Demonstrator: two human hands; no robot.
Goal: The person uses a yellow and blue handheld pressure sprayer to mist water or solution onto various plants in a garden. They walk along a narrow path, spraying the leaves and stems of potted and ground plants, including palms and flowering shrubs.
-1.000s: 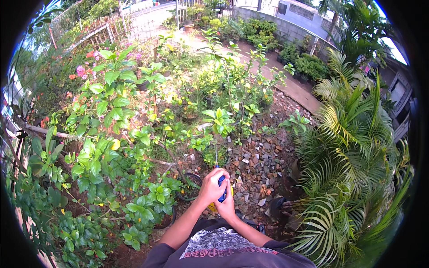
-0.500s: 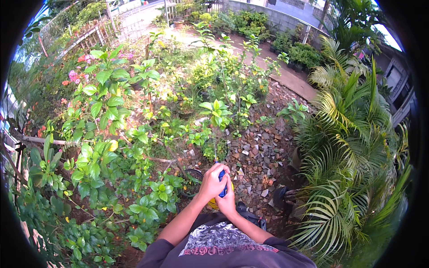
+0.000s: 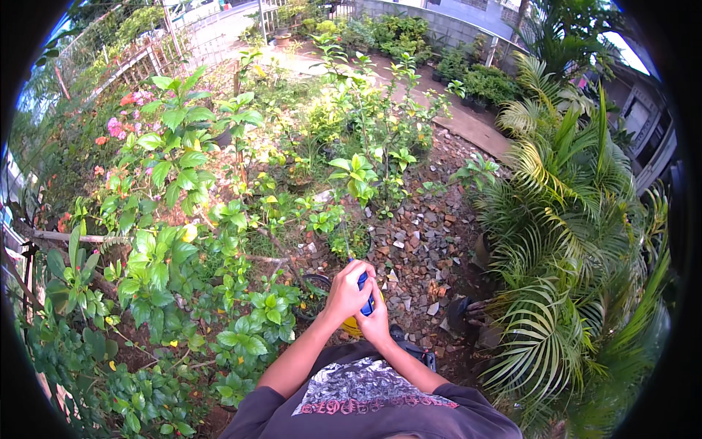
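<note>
Both my hands are closed together in front of my shirt, wrapped round a blue handle [image 3: 365, 296]. My left hand [image 3: 344, 293] covers its far end, and my right hand [image 3: 376, 322] grips it from the right. A thin shaft [image 3: 346, 238] seems to run from it toward the low green plants; its far end is lost among the leaves. The handle's exact kind cannot be made out. Just below my hands shows part of a yellow, rounded object [image 3: 352, 327], mostly hidden by them. A dark curved rim [image 3: 316, 282] lies left of my hands.
Leafy shrubs [image 3: 157, 267] crowd the left side, with pink flowers [image 3: 117, 128] farther back. Broken stones [image 3: 417, 249] cover the ground ahead to the right. Palm fronds [image 3: 563, 219] fill the right. A dark pot [image 3: 458, 313] stands near them. Behind are a path [image 3: 475, 135] and a grey wall [image 3: 442, 31].
The view has shifted slightly. My hands stay closed on the blue handle, which sits a little more tilted, and more of the yellow object shows beside them.
</note>
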